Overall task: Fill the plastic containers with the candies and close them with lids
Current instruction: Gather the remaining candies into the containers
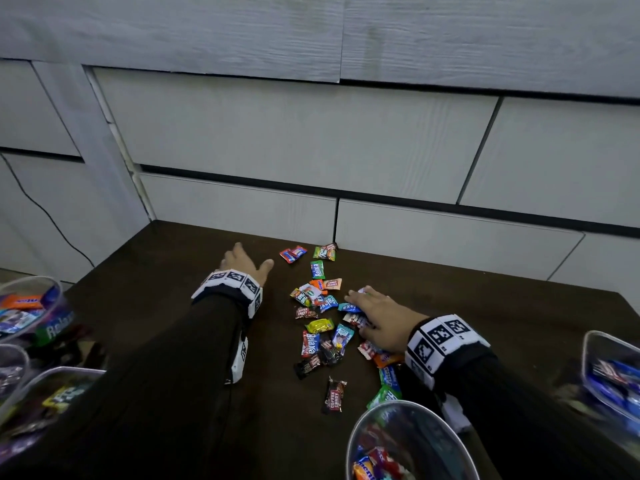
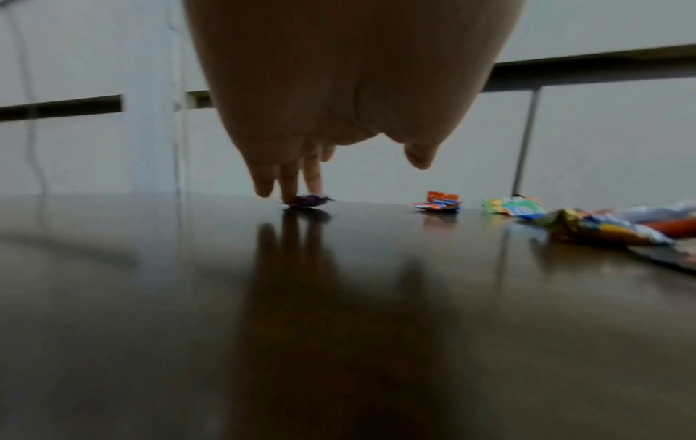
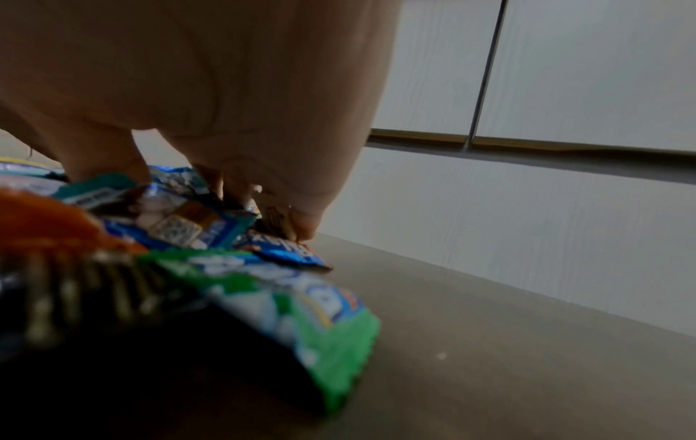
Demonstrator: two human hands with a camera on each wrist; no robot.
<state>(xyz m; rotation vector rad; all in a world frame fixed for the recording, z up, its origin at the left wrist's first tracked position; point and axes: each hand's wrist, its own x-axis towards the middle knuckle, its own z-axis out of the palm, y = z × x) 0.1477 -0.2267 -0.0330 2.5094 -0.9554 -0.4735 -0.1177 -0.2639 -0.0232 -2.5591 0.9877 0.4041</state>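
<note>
A dark brown glossy table [image 1: 166, 258] stood against a pale panelled wall. Loose wrapped candies [image 1: 320, 317] lay scattered on it, between the left hand [image 1: 242, 261] and the right hand [image 1: 381, 320], some under the right palm. One purple candy [image 2: 307, 200] lay apart, under the left fingertips. Clear plastic containers holding candies stood on it near the right wrist [image 1: 408, 441], further right [image 1: 613, 372], and by the left elbow [image 1: 31, 310].

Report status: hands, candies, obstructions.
Left hand fingertips touching a purple candy. Right hand curled on loose candies. Containers unlidded. Nothing blocking.
</note>
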